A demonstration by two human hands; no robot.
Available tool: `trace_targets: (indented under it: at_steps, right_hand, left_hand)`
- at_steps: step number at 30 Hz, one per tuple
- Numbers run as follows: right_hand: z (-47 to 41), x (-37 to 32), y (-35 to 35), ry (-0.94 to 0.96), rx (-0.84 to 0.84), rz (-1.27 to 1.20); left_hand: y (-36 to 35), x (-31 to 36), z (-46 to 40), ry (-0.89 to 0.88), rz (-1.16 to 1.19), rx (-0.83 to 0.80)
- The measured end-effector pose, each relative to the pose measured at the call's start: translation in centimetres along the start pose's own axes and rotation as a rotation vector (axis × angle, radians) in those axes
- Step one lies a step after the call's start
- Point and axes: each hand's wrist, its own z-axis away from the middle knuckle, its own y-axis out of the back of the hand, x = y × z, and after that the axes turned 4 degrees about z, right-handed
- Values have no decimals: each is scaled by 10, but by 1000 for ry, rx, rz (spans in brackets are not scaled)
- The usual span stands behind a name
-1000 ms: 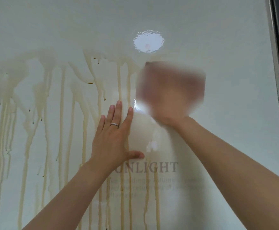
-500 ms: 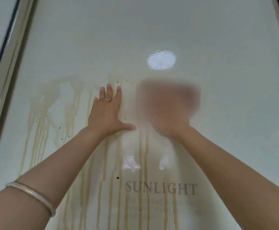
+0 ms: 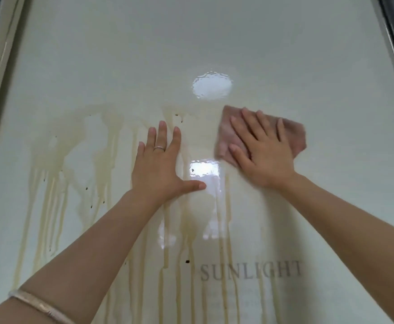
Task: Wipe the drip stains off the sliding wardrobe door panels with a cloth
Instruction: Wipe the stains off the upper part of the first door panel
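Glossy cream wardrobe door panel (image 3: 285, 54) carries brown drip stains (image 3: 50, 183) across its left half. Left hand (image 3: 158, 167) rests flat, fingers straight. Right hand (image 3: 263, 150), fingers spread, presses pink cloth (image 3: 295, 134) against panel, upper right.

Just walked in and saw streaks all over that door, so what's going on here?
A person is wiping brown drip stains off a pale wardrobe door panel. The right hand presses a pinkish cloth flat against the panel, just below a bright light reflection. The left hand, wearing a ring, rests flat on the panel beside it. Many streaks remain, mostly left of the hands and below them, down past the printed word SUNLIGHT.
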Motion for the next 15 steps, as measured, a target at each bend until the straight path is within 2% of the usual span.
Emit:
trace_targets:
  at_steps: [4,5,8,10,12,15]
  right_hand:
    - [-20,14,13,-345,85,25]
    - [-18,-4,13,-283,113,59]
    - [5,-45,-8,132,63,41]
    - [13,-34,-11,201,41,63]
    - [7,-9,-6,84,0,134]
    - [-10,22,-5,-184,74,29]
  left_hand:
    - [-4,-3,0,-15,-12,32]
    - [-5,-3,0,-15,-7,35]
    - [-7,-3,2,-7,-1,38]
    - [-5,-1,2,-8,-7,31]
    - [-4,-2,1,-13,2,29]
    - [-7,-5,-1,-10,9,40]
